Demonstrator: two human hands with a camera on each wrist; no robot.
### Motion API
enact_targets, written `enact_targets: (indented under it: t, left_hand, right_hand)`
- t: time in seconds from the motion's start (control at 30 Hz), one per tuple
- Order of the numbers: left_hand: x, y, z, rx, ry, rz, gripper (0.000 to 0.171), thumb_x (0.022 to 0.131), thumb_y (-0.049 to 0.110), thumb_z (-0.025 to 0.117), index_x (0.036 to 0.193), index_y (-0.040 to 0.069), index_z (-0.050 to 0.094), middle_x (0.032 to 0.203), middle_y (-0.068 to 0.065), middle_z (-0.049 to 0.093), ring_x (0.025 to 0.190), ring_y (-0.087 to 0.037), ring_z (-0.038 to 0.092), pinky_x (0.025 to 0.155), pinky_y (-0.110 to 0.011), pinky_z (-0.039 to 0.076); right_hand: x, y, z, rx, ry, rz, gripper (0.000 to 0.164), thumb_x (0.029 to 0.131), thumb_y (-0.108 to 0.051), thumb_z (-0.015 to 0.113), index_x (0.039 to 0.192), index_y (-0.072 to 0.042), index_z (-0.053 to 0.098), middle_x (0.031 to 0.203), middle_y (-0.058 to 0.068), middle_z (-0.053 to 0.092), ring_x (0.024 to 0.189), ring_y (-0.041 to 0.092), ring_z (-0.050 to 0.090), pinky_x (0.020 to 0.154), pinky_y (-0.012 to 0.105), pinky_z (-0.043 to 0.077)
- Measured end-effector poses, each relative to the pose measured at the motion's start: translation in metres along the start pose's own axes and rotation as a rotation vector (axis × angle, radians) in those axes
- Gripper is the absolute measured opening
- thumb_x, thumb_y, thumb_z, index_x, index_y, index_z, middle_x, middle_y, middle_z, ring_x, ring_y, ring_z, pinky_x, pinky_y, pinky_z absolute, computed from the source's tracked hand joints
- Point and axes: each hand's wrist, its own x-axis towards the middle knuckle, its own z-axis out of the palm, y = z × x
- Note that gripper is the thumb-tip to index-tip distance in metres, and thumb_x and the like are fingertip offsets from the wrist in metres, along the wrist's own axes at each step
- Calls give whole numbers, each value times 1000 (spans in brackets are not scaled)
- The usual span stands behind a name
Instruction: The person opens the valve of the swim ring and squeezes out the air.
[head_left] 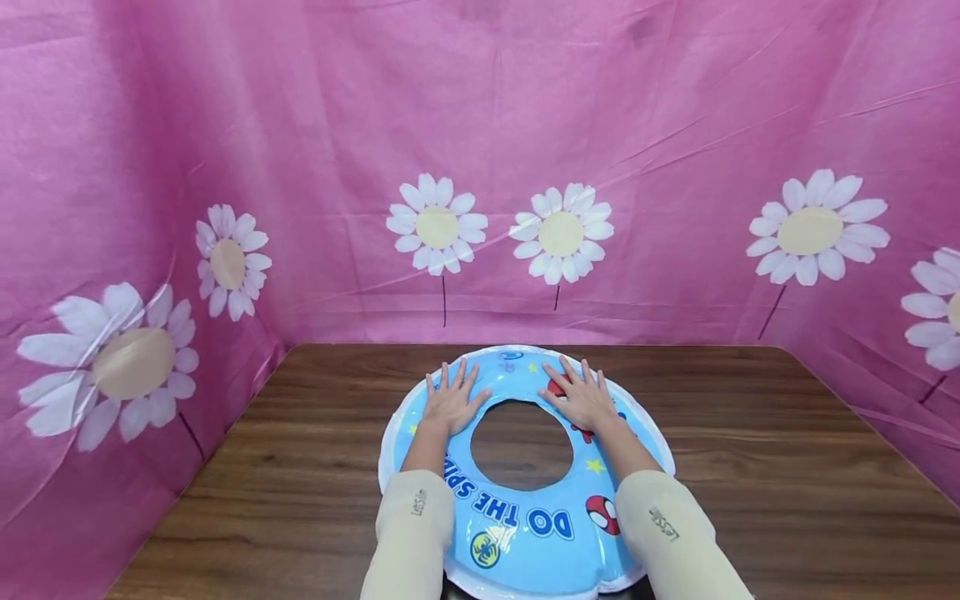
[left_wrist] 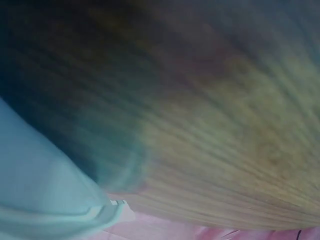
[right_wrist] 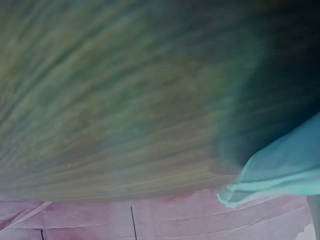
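A light-blue inflatable swim ring (head_left: 517, 533) with a white rim, blue lettering, stars and red cartoon figures lies flat on the brown wooden table. My left hand (head_left: 450, 404) rests on its far left part with the fingers spread. On the far right part lies my right hand (head_left: 585, 400), its fingers spread as well. Both palms face down on the ring, on either side of the centre hole. In the left wrist view, the ring's edge (left_wrist: 45, 180) shows at lower left; the right wrist view has the ring (right_wrist: 290, 165) at lower right. Neither wrist view shows the hands.
The wooden table (head_left: 300, 467) extends to both sides of the ring. A pink cloth (head_left: 495, 108) printed with white daisies hangs behind the table and along its left and right sides. Cream sleeves cover the forearms.
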Motion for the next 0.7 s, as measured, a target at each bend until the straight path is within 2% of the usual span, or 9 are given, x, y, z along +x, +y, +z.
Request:
enact_targets:
  t: [0.47, 0.7]
  left_hand:
    - [2, 1, 0, 30, -41, -25, 68, 92, 63, 16, 148, 26, 16, 153, -1, 6, 136, -34, -1, 104, -56, -3]
    - [2, 2, -2, 30, -55, -39, 67, 92, 63, 17, 148, 26, 17, 153, 0, 9, 136, -33, -1, 104, -55, -4]
  right_hand:
    - [2, 2, 0, -18, -55, 24, 67, 90, -63, 33, 145, -26, 30, 151, 10, 16, 133, 44, 4, 102, 60, -1]
    - [2, 3, 0, 17, -68, 16, 69, 89, -65, 32, 145, -25, 29, 151, 12, 16, 133, 45, 2, 102, 60, -4]
